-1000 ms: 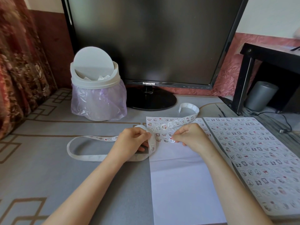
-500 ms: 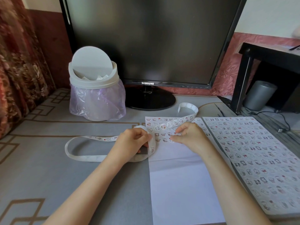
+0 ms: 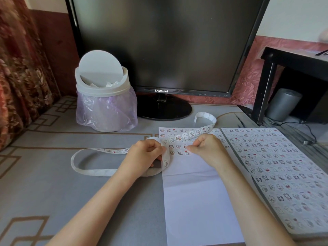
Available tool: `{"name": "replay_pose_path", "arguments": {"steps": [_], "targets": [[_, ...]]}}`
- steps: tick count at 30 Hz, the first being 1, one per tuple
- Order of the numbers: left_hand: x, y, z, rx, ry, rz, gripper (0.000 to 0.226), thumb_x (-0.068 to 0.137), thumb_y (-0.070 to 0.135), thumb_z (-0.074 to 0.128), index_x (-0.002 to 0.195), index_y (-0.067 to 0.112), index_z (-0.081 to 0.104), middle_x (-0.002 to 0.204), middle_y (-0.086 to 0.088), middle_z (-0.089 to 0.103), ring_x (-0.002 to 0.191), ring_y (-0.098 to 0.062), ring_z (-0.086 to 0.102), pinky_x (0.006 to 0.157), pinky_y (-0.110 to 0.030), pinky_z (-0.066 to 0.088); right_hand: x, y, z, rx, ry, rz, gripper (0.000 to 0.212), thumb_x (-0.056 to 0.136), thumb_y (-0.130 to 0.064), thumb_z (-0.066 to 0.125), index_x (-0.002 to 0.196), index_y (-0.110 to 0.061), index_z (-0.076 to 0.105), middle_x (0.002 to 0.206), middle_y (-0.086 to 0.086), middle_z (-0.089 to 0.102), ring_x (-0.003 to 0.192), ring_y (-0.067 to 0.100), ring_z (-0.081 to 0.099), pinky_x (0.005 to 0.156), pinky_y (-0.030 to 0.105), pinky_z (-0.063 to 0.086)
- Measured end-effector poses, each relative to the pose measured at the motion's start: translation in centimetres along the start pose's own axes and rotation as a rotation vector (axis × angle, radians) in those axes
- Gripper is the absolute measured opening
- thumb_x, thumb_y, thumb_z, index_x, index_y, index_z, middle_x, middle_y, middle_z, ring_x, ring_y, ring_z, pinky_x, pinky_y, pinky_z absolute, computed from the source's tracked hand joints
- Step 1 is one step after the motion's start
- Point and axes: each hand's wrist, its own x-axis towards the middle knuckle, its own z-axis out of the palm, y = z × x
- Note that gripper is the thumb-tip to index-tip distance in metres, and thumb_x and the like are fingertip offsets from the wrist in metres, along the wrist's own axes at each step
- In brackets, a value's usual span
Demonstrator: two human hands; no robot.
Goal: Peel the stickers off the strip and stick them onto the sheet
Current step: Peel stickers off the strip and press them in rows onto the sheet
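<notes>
The strip [image 3: 99, 172] loops across the grey surface [image 3: 44, 192], pinched in the left hand [image 3: 144, 155] at the sheet's [image 3: 195, 201] left edge. The right hand [image 3: 205, 148], fingers pressed together, rests fingertips on the sheet's sticker rows. A full sticker sheet [image 3: 284, 174] lies just right.

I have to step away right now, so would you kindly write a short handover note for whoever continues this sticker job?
Left hand: closed on the sticker strip at the sheet's left edge; the strip loops out to the left on the table.
Right hand: fingers pinched at the third sticker row on the sheet, apparently placing a sticker; the sticker itself is hidden.
Done: about three rows at the top of the sheet; the full sheet lies to the right.
Left: the blank rest of the sheet; the strip still carries stickers.
</notes>
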Motion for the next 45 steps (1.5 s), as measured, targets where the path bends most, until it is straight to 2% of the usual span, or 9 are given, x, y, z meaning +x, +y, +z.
{"name": "replay_pose_path", "arguments": {"steps": [7,13,20,25,28,33,36,41,45], "targets": [[-0.1,0.1,-0.1,0.007,-0.006,0.006,0.019,0.093,0.022,0.056,0.076,0.016,0.063,0.068,0.008,0.065,0.040,0.008,0.050,0.046,-0.004,0.039,0.2,-0.1,-0.7,0.043,-0.147,0.004,0.025,0.078,-0.032,0.075,0.072,-0.016,0.057,0.063,-0.003,0.053,0.063,0.015,0.048,0.060,0.027,0.036],[-0.2,0.3,-0.1,0.016,-0.003,0.018,0.022,0.093,0.021,0.056,0.072,0.018,0.061,0.066,0.009,0.064,0.039,0.009,0.050,0.046,-0.004,0.039,0.3,-0.3,-1.1,0.021,-0.224,-0.016,0.022,0.080,-0.023,0.074,0.076,-0.019,0.053,0.069,-0.005,0.053,0.061,0.008,0.047,0.057,0.024,0.036],[-0.1,0.2,0.0,0.024,0.002,0.019,0.021,0.093,0.021,0.056,0.073,0.018,0.062,0.066,0.008,0.064,0.038,0.008,0.049,0.045,-0.004,0.038,0.0,0.4,-1.0,0.076,-0.196,-0.048,0.012,0.085,-0.018,0.068,0.084,-0.017,0.056,0.067,-0.005,0.053,0.059,0.006,0.048,0.055,0.020,0.034],[-0.2,0.1,0.2,-0.027,0.070,0.050,0.019,0.092,0.019,0.057,0.075,0.013,0.065,0.059,0.007,0.062,0.039,0.004,0.049,0.044,-0.006,0.037,0.0,0.2,-1.1,0.375,-0.049,-0.008,0.006,0.090,-0.014,0.060,0.085,-0.011,0.059,0.061,0.002,0.056,0.034,0.001,0.040,0.040,0.012,0.034],[-0.2,0.3,0.1,-0.125,0.115,0.061,0.021,0.093,0.019,0.057,0.074,0.010,0.063,0.054,0.009,0.058,0.037,0.001,0.046,0.044,-0.006,0.036,-0.4,-0.7,-1.1,0.453,0.012,-0.133,0.007,0.090,-0.014,0.059,0.084,-0.012,0.060,0.064,0.002,0.061,0.042,0.004,0.044,0.043,0.012,0.035],[0.3,-0.1,-0.2,-0.262,0.146,0.100,0.026,0.093,0.022,0.056,0.068,0.016,0.063,0.060,0.006,0.063,0.060,-0.015,0.052,0.048,-0.015,0.040,-1.9,-2.4,-0.4,0.588,-0.297,-0.288,0.006,0.091,-0.016,0.060,0.090,-0.010,0.061,0.082,0.007,0.072,0.065,0.014,0.063,0.048,0.024,0.040],[0.4,-0.2,-0.2,-0.300,0.155,0.139,0.025,0.094,0.020,0.055,0.070,0.014,0.064,0.057,0.008,0.061,0.060,-0.012,0.055,0.048,-0.019,0.042,-2.5,-3.1,-0.2,0.653,-0.369,-0.296,0.010,0.084,-0.010,0.067,0.089,-0.009,0.059,0.081,0.011,0.072,0.068,0.017,0.065,0.048,0.026,0.039],[0.3,0.1,-0.2,-0.382,0.171,0.199,0.022,0.094,0.014,0.054,0.076,0.006,0.063,0.057,0.008,0.061,0.055,-0.004,0.057,0.044,-0.020,0.043,-3.1,-3.7,0.2,0.706,-0.392,-0.295,0.014,0.081,-0.005,0.069,0.087,-0.010,0.058,0.083,0.014,0.070,0.067,0.016,0.064,0.045,0.025,0.036],[0.2,0.1,0.0,-0.398,0.162,0.204,0.021,0.094,0.013,0.054,0.076,0.008,0.064,0.058,0.008,0.063,0.055,-0.005,0.058,0.044,-0.020,0.044,-3.1,-3.7,0.5,0.660,-0.304,-0.303,0.016,0.079,-0.008,0.073,0.087,-0.014,0.061,0.077,-0.002,0.066,0.069,0.012,0.059,0.045,0.016,0.035]]}}
